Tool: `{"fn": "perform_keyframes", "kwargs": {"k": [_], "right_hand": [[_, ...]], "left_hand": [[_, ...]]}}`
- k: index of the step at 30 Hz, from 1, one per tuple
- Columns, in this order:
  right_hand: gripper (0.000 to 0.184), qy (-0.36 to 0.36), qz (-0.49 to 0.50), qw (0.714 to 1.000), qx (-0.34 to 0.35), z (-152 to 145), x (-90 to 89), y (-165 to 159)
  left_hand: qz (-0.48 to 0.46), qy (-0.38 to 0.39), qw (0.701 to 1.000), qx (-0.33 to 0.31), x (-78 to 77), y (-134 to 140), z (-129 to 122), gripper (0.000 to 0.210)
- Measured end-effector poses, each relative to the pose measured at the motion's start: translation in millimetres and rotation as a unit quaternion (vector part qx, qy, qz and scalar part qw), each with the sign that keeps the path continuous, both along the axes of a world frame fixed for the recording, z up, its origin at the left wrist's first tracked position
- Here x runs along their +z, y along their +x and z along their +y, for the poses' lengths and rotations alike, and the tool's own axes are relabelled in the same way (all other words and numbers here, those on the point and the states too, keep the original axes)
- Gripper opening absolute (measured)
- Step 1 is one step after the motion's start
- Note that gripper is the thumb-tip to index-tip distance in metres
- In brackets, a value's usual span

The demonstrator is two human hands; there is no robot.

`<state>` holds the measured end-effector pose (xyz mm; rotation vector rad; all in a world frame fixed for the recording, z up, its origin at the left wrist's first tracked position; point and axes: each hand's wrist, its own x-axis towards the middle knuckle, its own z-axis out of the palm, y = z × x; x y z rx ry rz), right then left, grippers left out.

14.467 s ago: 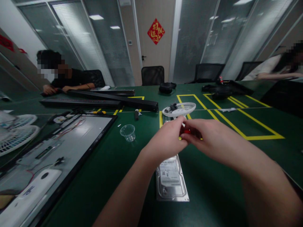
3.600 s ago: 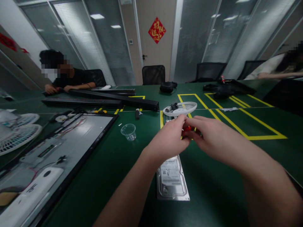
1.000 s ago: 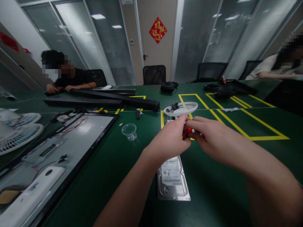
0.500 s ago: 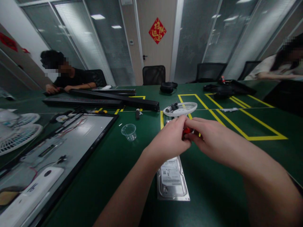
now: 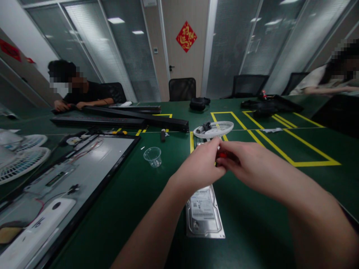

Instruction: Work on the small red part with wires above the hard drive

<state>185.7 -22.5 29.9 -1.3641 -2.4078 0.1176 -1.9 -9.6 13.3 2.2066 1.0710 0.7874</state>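
My left hand (image 5: 204, 163) and my right hand (image 5: 251, 162) meet at the fingertips over the middle of the table, both curled closed. Between them shows a bit of a red object (image 5: 222, 154), pinched by my right fingers; the rest of it is hidden, so its kind is unclear. What my left fingers grip is out of sight behind the hand. Below my hands lies a silver hard drive (image 5: 204, 213), label side up, its far end covered by my left hand. Just beyond the hands sits a white plastic basket (image 5: 224, 129) with dark parts in it.
A clear plastic cup (image 5: 153, 156) stands left of my hands. Further left lies an opened flat display panel (image 5: 92, 164) beside white baskets (image 5: 30, 168). Long black bars (image 5: 117, 121) lie behind. Two people sit across the table, left and right. Yellow tape marks (image 5: 314, 163) the right side.
My right hand has turned slightly about the red object, and its fingers have curled in, so less red shows. My left hand and the hard drive stay put.
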Motion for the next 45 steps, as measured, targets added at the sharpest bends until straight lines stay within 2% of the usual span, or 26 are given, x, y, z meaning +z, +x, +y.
{"fn": "perform_keyframes", "kwargs": {"k": [3,5,8,10,14,17,20,24,28,31,34,36,38,42,45], "right_hand": [[0.015,-0.006,-0.016,1.0,-0.026,-1.3,0.3,-0.2],[0.016,0.002,-0.008,1.0,-0.002,-1.8,1.3,0.2],[0.029,0.018,0.013,0.998,0.055,-1.1,2.2,1.0],[0.032,0.028,0.017,0.997,0.069,0.0,1.5,1.5],[0.013,0.026,-0.004,1.0,0.016,1.2,-2.0,1.8],[0.016,0.013,-0.02,1.0,-0.018,0.7,-2.9,1.9],[0.014,0.007,-0.005,1.0,0.016,-0.2,-1.3,2.3],[0.033,0.018,0.019,0.997,0.072,0.0,0.6,2.8],[0.015,-0.015,-0.015,1.0,0.004,0.0,0.5,1.5],[0.021,-0.027,-0.035,0.998,-0.041,-1.2,0.7,0.8],[0.019,-0.006,-0.017,1.0,0.004,-1.7,1.4,1.9],[0.031,0.007,0.003,0.999,0.049,-0.9,1.6,3.3],[0.036,0.01,0.014,0.998,0.063,0.4,1.1,4.3],[0.016,-0.015,-0.01,1.0,0.0,1.1,-0.5,3.9],[0.016,-0.022,-0.021,0.999,-0.024,-0.5,-0.3,3.2]], "left_hand": [[0.005,0.0,1.0,-0.003,0.5,-0.3,-0.3,0.025],[0.001,-0.003,1.0,-0.01,0.3,-0.9,-0.5,0.027],[-0.012,-0.005,1.0,-0.013,-0.4,-1.1,-0.5,0.033],[-0.019,-0.01,1.0,-0.011,-0.6,-0.6,-0.1,0.037],[-0.006,-0.014,1.0,-0.006,0.6,-0.3,0.5,0.03],[0.001,-0.021,1.0,-0.005,2.5,-1.2,-0.2,0.028],[-0.002,-0.016,1.0,-0.01,3.6,-2.2,-1.4,0.029],[-0.015,-0.018,1.0,-0.011,2.9,-2.1,-1.9,0.036],[-0.002,-0.009,1.0,-0.01,1.2,-1.3,-1.0,0.03],[0.003,-0.008,1.0,-0.01,0.5,-1.2,-0.7,0.028],[-0.006,-0.011,1.0,-0.012,-0.2,-1.2,-0.6,0.03],[-0.016,-0.013,1.0,-0.014,-0.8,-1.0,-0.2,0.035],[-0.019,-0.011,1.0,-0.016,-1.2,-0.8,0.5,0.037],[-0.007,-0.001,1.0,-0.016,-0.9,-0.6,1.0,0.026],[0.005,-0.006,1.0,-0.014,0.1,-1.1,0.3,0.025]]}}
